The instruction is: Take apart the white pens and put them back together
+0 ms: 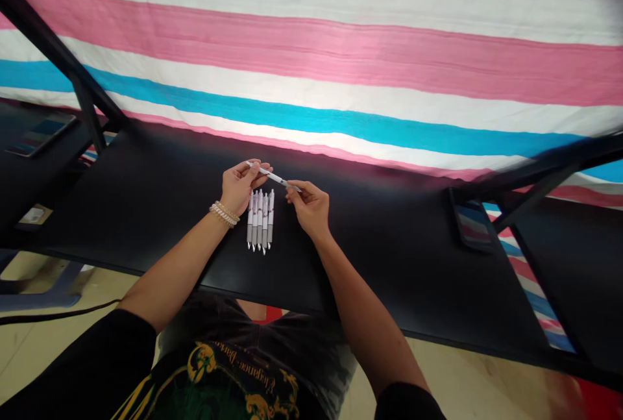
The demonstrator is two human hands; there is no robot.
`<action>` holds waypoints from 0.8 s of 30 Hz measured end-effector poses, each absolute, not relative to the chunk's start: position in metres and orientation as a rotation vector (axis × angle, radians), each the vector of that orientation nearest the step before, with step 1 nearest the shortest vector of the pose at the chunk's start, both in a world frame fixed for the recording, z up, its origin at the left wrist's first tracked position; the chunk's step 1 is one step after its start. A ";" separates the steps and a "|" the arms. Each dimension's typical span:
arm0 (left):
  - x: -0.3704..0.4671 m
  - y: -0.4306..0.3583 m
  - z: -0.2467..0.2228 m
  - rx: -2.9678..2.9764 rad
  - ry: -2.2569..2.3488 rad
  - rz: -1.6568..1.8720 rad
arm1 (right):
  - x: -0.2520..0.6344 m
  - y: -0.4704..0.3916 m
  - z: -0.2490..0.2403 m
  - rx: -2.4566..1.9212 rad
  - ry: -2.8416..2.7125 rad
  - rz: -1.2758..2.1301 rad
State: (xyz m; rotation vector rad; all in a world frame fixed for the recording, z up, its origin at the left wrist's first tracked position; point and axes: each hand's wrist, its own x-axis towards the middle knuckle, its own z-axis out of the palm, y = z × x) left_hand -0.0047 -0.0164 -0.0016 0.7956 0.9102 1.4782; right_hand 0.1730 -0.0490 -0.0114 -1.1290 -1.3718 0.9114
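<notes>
A white pen (273, 177) with a grey grip is held between both hands, slanting down to the right above the black table. My left hand (240, 185), with beaded bracelets at the wrist, pinches its upper left end. At the grey tip end, my right hand (308, 204) has thumb and fingers closed on the pen. Just below the hands lies a row of several matching pens (259, 220), side by side with their silver tips toward me.
The black table (379, 245) runs across in front of me. A striped cloth (341, 69) hangs behind it. Black slanted frames stand left and right. A phone (472, 222) lies near the right frame, and another dark flat device (41, 134) lies far left.
</notes>
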 end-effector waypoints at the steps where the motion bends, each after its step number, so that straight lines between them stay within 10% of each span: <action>1: -0.005 -0.016 -0.002 0.794 0.912 1.479 | 0.174 -0.048 -0.011 -1.113 -1.374 0.898; 24: -0.002 -0.021 0.002 0.774 0.837 1.398 | 0.176 -0.053 -0.007 -1.201 -1.738 0.592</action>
